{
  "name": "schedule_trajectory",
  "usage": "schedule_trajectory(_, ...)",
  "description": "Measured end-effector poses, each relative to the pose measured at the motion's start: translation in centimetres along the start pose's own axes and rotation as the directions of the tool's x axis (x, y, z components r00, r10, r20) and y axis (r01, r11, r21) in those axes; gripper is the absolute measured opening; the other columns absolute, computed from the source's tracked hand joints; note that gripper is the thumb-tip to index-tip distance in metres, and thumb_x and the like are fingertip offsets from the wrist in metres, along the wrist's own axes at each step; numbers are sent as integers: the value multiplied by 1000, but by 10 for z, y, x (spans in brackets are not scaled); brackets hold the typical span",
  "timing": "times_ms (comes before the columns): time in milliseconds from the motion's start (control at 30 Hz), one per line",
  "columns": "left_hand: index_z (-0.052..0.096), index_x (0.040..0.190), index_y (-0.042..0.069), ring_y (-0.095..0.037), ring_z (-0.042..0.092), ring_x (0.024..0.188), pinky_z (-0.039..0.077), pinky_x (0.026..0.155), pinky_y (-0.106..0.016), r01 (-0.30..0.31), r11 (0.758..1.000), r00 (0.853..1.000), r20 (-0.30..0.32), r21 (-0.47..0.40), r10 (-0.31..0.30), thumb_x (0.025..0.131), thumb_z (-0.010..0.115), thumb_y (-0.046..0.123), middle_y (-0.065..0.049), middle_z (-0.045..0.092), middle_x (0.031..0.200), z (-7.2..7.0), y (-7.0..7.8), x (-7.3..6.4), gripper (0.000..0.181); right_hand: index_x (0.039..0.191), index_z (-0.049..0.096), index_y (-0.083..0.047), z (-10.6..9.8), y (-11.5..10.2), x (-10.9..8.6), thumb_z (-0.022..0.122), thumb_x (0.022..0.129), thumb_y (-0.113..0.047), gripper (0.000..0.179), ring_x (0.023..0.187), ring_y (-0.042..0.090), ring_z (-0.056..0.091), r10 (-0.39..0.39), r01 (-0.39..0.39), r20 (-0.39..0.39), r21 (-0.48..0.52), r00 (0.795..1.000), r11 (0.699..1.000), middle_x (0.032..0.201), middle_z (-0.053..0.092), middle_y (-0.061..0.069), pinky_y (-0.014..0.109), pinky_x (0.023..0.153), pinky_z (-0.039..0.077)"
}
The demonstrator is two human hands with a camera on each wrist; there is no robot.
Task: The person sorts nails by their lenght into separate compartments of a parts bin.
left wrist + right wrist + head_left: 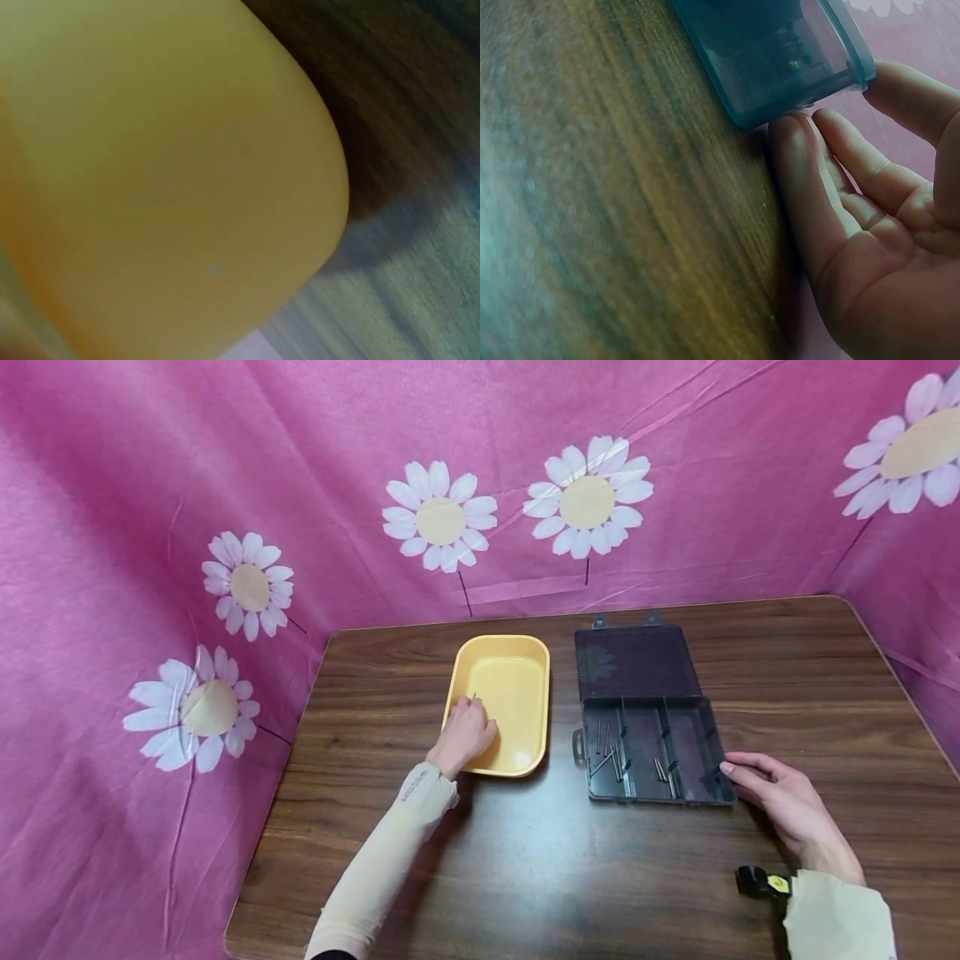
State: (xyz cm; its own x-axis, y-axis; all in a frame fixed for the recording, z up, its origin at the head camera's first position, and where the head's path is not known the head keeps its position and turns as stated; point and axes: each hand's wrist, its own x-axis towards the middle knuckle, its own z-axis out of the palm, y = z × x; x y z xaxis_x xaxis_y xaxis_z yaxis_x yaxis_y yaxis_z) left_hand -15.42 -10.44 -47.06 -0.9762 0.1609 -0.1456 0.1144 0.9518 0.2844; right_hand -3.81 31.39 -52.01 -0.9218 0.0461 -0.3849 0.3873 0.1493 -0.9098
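My left hand point(465, 735) is inside a yellow plastic tray point(528, 718), fingers curled down near its left wall. A thin metal nail point(473, 697) juts from the fingertips, and they seem to pinch it. The tray's outer wall point(187, 165) fills most of the left wrist view, hiding that hand. To the right lies a dark, see-through compartment box point(686, 735) with its lid folded back. My right hand point(783, 802) touches the box's right end with extended fingers. Slim nails point(606, 739) lie in the left compartment, and shorter metal pieces point(660, 770) in the middle one.
The open lid point(633, 660) lies flat behind the box. A black strap piece with a yellow label point(757, 881) shows by the right wrist. A pink flowered cloth point(337, 485) hangs behind the brown wooden table point(525, 877).
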Motion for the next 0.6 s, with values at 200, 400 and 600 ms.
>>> schedule_trajectory(200,54,98,-5,-32,51,93,43,85,-40,-4,1000,1000,-14,26,4,89,45,19,-21,50,101,5,1,7,28,119,52,-7,0,1,-1,60,84,-33,44,84,-11,56,1,-1,-11,-43,1000,999,93,55,-29,12,68,48)
schedule_trajectory(400,59,86,-3,-33,49,91,41,83,-39,-17,997,1000,-18,75,18,91,41,17,-19,53,100,6,1,10,27,121,50,-6,1,2,0,60,84,-34,47,85,-12,56,4,-5,-14,-46,1000,999,94,54,-30,12,68,48)
schedule_trajectory(600,62,84,-2,-32,52,86,44,80,-37,-45,996,998,-45,83,49,88,44,13,-15,53,99,9,-1,11,25,122,49,-5,1,1,0,59,84,-37,51,85,-12,55,14,-16,-27,-77,1000,997,93,53,-31,12,68,48)
